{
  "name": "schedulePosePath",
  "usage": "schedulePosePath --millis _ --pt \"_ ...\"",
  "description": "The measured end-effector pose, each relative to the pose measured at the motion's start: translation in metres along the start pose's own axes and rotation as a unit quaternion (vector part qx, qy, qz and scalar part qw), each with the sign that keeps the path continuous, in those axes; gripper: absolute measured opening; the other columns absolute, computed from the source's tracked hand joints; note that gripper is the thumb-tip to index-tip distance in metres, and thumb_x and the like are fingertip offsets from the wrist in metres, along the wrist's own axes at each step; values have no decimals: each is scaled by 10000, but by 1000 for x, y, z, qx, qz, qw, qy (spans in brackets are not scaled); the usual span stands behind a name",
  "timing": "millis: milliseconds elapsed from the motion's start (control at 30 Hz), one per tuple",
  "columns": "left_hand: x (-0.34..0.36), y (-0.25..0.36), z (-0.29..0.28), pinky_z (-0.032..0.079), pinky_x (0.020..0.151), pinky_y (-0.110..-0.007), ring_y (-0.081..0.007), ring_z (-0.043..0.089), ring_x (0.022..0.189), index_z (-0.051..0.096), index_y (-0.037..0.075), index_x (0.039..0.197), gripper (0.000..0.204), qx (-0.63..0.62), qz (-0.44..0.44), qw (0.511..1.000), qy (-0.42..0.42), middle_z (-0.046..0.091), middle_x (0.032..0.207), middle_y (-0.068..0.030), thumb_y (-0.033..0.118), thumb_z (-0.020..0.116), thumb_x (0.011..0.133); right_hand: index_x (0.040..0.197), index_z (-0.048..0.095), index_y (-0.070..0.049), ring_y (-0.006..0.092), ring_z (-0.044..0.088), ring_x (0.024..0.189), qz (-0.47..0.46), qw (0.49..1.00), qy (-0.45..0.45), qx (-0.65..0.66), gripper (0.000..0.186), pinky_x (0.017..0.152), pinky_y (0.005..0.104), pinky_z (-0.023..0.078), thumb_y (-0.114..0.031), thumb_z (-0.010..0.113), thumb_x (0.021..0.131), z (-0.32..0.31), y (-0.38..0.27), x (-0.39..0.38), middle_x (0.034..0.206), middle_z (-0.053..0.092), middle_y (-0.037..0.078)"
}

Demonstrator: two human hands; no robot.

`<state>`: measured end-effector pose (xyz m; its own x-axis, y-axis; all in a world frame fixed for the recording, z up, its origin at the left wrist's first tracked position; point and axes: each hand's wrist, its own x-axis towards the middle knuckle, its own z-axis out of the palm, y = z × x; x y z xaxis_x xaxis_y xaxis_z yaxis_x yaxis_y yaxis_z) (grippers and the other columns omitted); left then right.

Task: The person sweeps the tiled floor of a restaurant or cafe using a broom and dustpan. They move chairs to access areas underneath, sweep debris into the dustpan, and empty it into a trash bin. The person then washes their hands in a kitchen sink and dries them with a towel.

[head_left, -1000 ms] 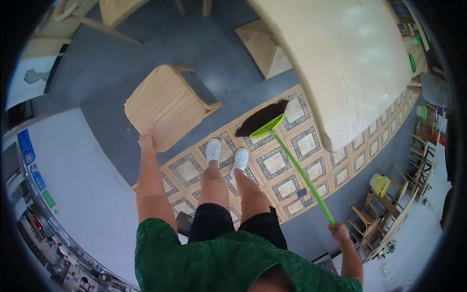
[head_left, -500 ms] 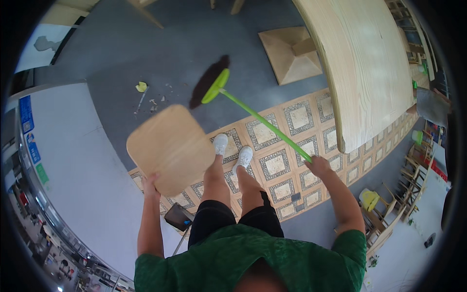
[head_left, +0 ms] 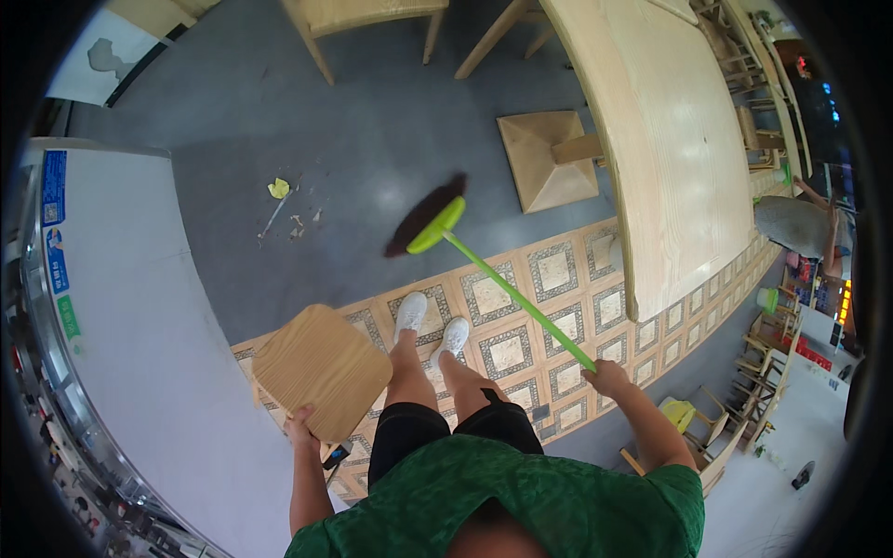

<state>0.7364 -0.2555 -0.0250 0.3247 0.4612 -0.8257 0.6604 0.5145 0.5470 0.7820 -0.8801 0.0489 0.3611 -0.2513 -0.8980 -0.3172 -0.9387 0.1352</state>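
Note:
My right hand (head_left: 606, 378) is closed round the end of a bright green broom handle. The broom (head_left: 521, 299) slants away to the left, its green head and dark brown bristles over the grey floor. My left hand (head_left: 299, 428) grips the near edge of a square wooden stool seat (head_left: 323, 372) with rounded corners; the legs are mostly hidden beneath it. Left of the broom head lie a crumpled yellow-green scrap (head_left: 278, 189), a thin pale strip (head_left: 273, 214) and several small bits of litter (head_left: 297, 223). A dark dustpan (head_left: 337, 456) shows partly behind the stool.
A long pale wooden table (head_left: 688, 177) with a pyramid-shaped base (head_left: 549, 166) stands at right. A white counter (head_left: 130, 279) runs along the left. Wooden chair legs (head_left: 318, 54) show at the far side. Another person (head_left: 800, 226) is at the far right, beyond the table.
The stool has come nearer to me, now covering most of the dustpan. The broom head sits lower and slightly further right in view. Both hands keep their grips.

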Motion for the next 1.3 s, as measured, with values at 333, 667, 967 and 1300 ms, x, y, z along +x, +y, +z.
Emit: schedulePosePath --millis 333,667,967,1300 --pt "18 26 56 449 745 -355 -225 542 824 483 -5 1045 478 10 54 994 -91 551 903 -101 51 626 593 876 550 43 249 579 552 -47 955 -52 290 469 520 364 473 -423 541 823 -53 -149 48 671 565 164" --pt "3 53 122 449 706 -321 -207 551 742 508 -31 964 433 91 53 990 -93 579 834 -92 36 654 562 837 455 36 152 436 412 -35 903 23 428 321 347 320 360 -231 626 788 -134 -128 133 555 464 82" --pt "-1 57 172 464 715 -313 -201 566 769 507 -41 976 451 121 61 978 -156 589 880 -104 -20 648 548 763 472 -1 123 427 394 -82 862 -175 468 213 334 280 341 -88 660 713 -106 -158 90 547 467 58" --pt "-3 54 175 471 699 -311 -209 578 758 515 -54 958 433 151 79 977 -130 594 870 -115 -34 635 542 828 531 32 165 497 454 -53 894 56 442 216 397 310 391 -140 642 760 -82 -120 62 611 520 86"
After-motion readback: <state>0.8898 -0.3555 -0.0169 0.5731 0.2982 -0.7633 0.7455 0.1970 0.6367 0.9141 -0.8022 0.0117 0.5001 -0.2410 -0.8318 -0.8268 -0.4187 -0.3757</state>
